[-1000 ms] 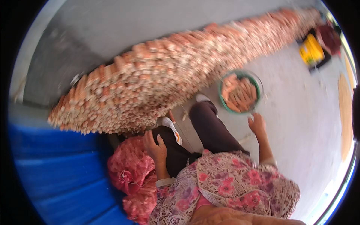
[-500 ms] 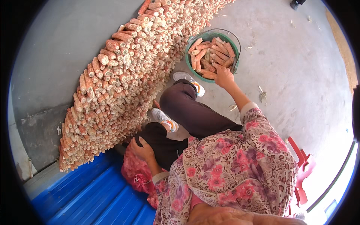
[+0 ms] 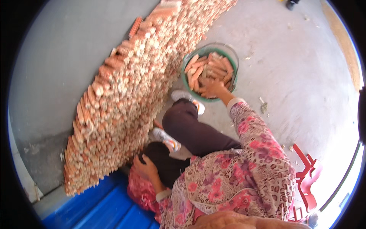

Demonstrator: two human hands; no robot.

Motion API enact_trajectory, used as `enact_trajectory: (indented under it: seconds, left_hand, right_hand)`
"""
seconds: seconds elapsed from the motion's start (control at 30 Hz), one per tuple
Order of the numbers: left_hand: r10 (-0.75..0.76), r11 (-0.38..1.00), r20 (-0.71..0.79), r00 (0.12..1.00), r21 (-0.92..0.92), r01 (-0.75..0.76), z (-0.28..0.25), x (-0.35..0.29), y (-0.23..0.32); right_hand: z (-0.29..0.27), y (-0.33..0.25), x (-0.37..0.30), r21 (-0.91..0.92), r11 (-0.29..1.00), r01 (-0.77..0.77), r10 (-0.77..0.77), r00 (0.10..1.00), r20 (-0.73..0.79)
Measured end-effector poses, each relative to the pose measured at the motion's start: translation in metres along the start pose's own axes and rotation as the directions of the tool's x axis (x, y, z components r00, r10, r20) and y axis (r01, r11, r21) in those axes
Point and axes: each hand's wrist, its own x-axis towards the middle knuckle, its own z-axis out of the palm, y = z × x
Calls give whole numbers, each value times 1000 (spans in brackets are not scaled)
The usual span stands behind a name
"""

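Observation:
A green bucket [image 3: 186,82] with a thin wire handle stands on the floor ahead of me, filled with bare reddish corn cobs [image 3: 213,68]. My right hand [image 3: 212,88] is over its near side, fingers spread on the cobs and somewhat blurred; no cob shows clearly gripped. My left hand [image 3: 146,168] lies on my left knee in black trousers, fingers stretched out and holding nothing. Beside that knee is a crumpled pink-red mesh bag [image 3: 139,189]. To the left rises a long stack of corn cobs [image 3: 122,114], mostly with their ends facing out.
The stack leans along a grey wall [image 3: 76,57]. Blue corrugated sheeting [image 3: 95,206] lies at the lower left. A red plastic chair [image 3: 307,179] stands at my right. Bits of husk [image 3: 264,106] are scattered on the concrete floor. A dark shoe [image 3: 291,4] shows at the top right.
My right hand has moved left and deeper over the cobs in the bucket. The whole view has shifted, with bucket and stack lower in the picture. My left hand stays on the knee.

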Motion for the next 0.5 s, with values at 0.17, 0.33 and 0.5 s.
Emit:
enact_trajectory:
  seconds: [0.17,0.33,0.5]
  left_hand:
    - [6,1000,18,1000,-13,-6,-7,2,21]
    - [60,997,17,998,-40,-59,3,11,25]
    - [78,997,-8,997,-1,-78,6,16,41]
  right_hand:
    - [-21,-5,-8,166,979,-121,115,992,44]
    - [-9,-8,-13,250,960,-125,133,991,-16]
    - [-5,-13,-8,307,913,-268,260,963,69]
